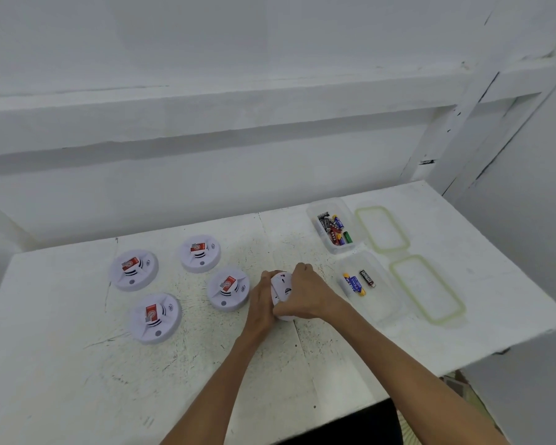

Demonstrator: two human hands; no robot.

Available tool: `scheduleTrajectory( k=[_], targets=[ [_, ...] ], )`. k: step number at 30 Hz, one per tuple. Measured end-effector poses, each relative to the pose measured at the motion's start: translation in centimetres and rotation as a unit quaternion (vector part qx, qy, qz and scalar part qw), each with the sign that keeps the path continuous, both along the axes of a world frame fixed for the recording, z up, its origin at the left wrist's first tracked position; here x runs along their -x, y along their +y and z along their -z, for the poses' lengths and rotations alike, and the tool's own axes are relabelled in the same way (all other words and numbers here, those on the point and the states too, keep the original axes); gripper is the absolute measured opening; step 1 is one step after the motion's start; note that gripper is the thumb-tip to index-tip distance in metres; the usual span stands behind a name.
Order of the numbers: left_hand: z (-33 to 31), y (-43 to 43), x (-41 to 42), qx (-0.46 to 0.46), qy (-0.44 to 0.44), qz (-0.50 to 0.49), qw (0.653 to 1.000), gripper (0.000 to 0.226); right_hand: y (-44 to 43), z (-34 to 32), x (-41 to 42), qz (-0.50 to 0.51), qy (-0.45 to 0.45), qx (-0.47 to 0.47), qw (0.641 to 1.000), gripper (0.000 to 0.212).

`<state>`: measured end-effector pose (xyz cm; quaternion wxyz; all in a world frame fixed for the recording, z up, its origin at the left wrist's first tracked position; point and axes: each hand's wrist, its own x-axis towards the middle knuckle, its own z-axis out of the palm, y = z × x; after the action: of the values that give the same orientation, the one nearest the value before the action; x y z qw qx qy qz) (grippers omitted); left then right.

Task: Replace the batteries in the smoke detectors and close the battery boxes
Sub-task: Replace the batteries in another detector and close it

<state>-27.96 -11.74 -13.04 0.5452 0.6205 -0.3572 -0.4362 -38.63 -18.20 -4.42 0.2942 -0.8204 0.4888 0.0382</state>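
One smoke detector [282, 288], clasped between left hand [260, 305] and right hand [307, 295]

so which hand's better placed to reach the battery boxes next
Right, likely: the right hand is nearest the near battery box; the left hand holds the detector on its far side.

The smoke detector [282, 285] is largely covered by the left grip [260, 300] and the right grip [308, 293]; whether its battery bay is open cannot be told. Print on the batteries [334, 229] right of the grips is too small to be read. Both forearms [414, 374] are cut off by the lower edge, as is the surface [77, 396].
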Motion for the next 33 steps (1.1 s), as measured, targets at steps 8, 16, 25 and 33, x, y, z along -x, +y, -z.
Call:
scheduleTrajectory(
  k=[8, 16, 25, 33],
  targets=[
    [0.0, 0.7, 0.1, 0.000, -0.063, -0.019, 0.998, 0.048, 0.3, 0.2, -0.1, -0.001, -0.016, -0.010, 1.000, 0.089],
    [1.6, 0.5, -0.4, 0.027, -0.151, -0.005, 0.988, 0.032, 0.5, 0.2, -0.1, -0.022, -0.020, 0.000, 1.000, 0.090],
    [1.3, 0.1, -0.3, 0.022, -0.068, -0.030, 0.997, 0.061, 0.2, 0.3, -0.2, -0.039, -0.031, 0.017, 0.999, 0.083],
    [-1.5, -1.0, -0.5, -0.065, 0.253, -0.061, 0.963, 0.052, -0.6, 0.9, 0.7, -0.026, -0.076, 0.080, 0.994, 0.069]
  ],
)
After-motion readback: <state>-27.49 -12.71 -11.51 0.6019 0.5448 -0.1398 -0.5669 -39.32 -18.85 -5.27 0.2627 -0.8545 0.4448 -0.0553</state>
